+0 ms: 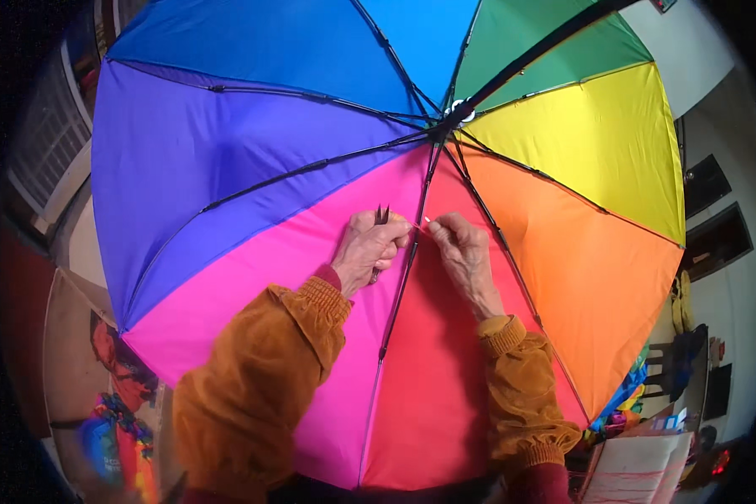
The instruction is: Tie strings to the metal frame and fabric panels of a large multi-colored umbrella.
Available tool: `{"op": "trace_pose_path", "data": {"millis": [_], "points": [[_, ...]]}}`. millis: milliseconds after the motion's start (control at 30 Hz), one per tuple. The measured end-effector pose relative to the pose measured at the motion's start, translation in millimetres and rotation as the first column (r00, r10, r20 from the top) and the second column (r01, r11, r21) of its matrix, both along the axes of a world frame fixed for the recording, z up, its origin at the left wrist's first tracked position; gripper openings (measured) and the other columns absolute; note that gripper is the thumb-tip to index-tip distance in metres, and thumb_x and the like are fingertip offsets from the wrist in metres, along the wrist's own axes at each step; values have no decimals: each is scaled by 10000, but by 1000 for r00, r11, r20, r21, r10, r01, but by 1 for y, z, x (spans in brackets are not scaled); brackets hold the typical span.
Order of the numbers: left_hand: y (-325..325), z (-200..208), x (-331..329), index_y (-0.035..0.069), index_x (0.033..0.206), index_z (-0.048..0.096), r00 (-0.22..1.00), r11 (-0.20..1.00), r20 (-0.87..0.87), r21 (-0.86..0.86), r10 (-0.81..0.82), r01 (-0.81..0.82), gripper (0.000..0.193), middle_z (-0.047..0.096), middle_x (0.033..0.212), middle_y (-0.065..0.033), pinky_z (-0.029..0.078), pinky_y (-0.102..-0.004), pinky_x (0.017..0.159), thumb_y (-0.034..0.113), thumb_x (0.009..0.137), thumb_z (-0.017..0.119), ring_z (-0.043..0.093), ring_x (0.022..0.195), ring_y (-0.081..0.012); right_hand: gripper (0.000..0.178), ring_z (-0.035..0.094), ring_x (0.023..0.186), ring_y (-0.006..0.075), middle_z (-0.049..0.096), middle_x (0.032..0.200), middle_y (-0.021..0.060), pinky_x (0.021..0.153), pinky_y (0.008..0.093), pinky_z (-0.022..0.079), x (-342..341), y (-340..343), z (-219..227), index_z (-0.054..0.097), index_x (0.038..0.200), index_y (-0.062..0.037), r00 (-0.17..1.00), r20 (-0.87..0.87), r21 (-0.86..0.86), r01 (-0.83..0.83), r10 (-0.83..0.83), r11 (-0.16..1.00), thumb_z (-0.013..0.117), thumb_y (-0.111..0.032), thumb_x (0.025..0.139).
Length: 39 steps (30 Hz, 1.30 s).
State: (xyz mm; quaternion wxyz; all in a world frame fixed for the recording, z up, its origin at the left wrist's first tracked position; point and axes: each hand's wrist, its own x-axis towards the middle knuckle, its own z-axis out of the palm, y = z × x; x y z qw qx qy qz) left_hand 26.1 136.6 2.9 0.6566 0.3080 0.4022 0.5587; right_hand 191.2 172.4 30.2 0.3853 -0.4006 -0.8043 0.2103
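Note:
An open umbrella [311,252] with rainbow-coloured panels spreads before me, its inner side and black ribs facing me. My left hand [370,248] is closed around thread snips [381,216], whose two dark points stick up above the fingers. Its fingertips meet a black rib [409,256] at the seam between the pink and red panels. Just right of that rib, my right hand [462,248] pinches a thin red thread [420,228] that runs toward the left fingertips. A tiny white bit [427,220] shows by the right fingertips; I cannot make out what it is.
The black umbrella shaft [546,46] slants from the hub [459,112] to the upper right. Coloured cloth [126,428] lies at lower left, and more hangs at right. A pale box-like stack [638,466] stands at lower right. Dark frames [720,242] are on the wall.

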Motion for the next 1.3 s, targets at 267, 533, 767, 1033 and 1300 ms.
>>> {"op": "trace_pose_path", "data": {"millis": [267, 533, 767, 1033, 1300], "points": [[-8, 9, 8, 80, 699, 531, 977, 987, -189, 144, 96, -69, 154, 498, 601, 34, 232, -157, 348, 152, 809, 611, 344, 414, 8, 137, 447, 474, 76, 470, 612, 2, 429, 224, 379, -9, -10, 30, 540, 815, -7, 856, -508, -419, -146, -97, 896, 537, -120, 891], [-11, 21, 5, 91, 752, 545, 963, 961, -196, 244, 183, -133, 124, 499, 613, 48, 251, -153, 376, 174, 821, 607, 346, 442, 10, 118, 471, 488, 75, 520, 661, 11, 430, 204, 396, -6, -2, 50, 556, 846, -13, 858, -513, -338, -221, 17, 915, 556, -125, 885], [-15, 41, 11, 71, 865, 601, 953, 944, -172, 262, 248, -198, 114, 484, 630, 71, 277, -150, 399, 184, 850, 594, 358, 473, 8, 108, 477, 532, 68, 539, 650, 4, 485, 214, 407, -11, -1, 56, 597, 843, -3, 886, -461, -381, -152, -45, 912, 605, -111, 844], [-16, 49, 13, 65, 900, 621, 953, 910, -221, 400, 208, -106, 125, 507, 660, 79, 297, -153, 426, 172, 837, 604, 376, 496, 8, 81, 490, 547, 68, 555, 642, -5, 512, 218, 411, -20, -5, 47, 646, 813, -2, 778, -624, -481, -303, -78, 822, 647, -81, 800], [-13, 47, 13, 78, 832, 603, 948, 931, -263, 356, 180, -78, 84, 507, 657, 73, 276, -149, 415, 161, 825, 615, 378, 492, 11, 96, 493, 550, 69, 583, 671, 6, 520, 215, 406, -21, -8, 45, 654, 822, 9, 786, -607, -500, -263, -117, 825, 660, -81, 790]]}}
